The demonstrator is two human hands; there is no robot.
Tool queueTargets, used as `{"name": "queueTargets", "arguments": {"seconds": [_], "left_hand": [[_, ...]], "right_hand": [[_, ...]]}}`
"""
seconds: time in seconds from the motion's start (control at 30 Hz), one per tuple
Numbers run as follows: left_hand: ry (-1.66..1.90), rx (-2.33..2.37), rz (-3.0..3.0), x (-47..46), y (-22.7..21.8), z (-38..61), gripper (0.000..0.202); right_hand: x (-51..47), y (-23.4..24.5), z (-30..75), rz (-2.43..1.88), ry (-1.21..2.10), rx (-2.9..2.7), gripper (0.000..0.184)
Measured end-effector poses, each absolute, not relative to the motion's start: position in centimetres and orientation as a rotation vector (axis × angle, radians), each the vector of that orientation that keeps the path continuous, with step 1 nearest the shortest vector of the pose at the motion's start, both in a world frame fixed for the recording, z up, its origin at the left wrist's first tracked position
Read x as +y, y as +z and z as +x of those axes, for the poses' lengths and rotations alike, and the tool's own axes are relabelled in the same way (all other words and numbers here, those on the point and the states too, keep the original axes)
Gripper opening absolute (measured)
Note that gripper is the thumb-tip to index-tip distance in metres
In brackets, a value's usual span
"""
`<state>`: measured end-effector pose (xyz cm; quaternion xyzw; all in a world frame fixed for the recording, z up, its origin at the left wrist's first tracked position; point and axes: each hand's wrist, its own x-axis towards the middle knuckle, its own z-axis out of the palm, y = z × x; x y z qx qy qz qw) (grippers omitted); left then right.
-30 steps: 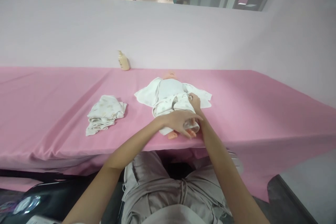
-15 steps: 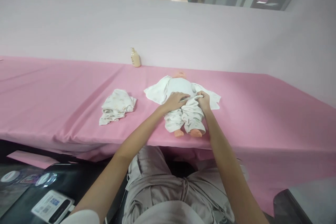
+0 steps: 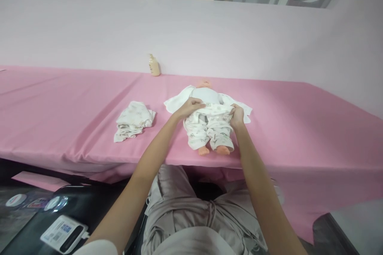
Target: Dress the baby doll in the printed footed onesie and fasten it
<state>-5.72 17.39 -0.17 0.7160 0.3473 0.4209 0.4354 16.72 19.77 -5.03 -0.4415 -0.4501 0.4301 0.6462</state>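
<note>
A baby doll (image 3: pixel 206 95) lies on its back on the pink cloth, its feet towards me. White printed baby pants (image 3: pixel 221 127) cover its legs, and both feet stick out at the cuffs. My left hand (image 3: pixel 191 106) pinches the waistband at its left end. At the other end my right hand (image 3: pixel 237 116) grips the waistband, which is stretched between the two hands across the doll's belly. Beneath the doll a white baby top (image 3: pixel 179 100) lies spread open, its sleeves out to both sides.
Left of the doll lies a folded white printed cloth (image 3: pixel 134 119). A cream pump bottle (image 3: pixel 154 65) stands against the wall at the back of the pink-covered table (image 3: pixel 299 127). At lower left a white device (image 3: pixel 64 234) and plastic bottles (image 3: pixel 55 203) rest on a black surface.
My left hand has moved up from the doll's belly and now holds the waistband. The waistband has gone from bunched to spread wide and sits higher on the belly.
</note>
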Motion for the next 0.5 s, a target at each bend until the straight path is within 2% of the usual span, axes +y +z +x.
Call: {"name": "queueTargets", "arguments": {"seconds": [0.1,0.33,0.5], "left_hand": [[1.098,0.862,1.481,18.8,-1.1,-7.4,0.028],[0.817,0.942,1.322,20.3,-3.4,-10.9,0.023],[1.101,1.018,1.313,21.1,-4.2,-9.9,0.032]], "right_hand": [[19.8,-4.9,16.8,-0.999,1.046,-1.097,0.012],[19.1,-5.1,17.1,-1.122,1.203,-1.382,0.018],[19.5,-5.5,17.2,-1.273,1.038,-1.333,0.021]]}}
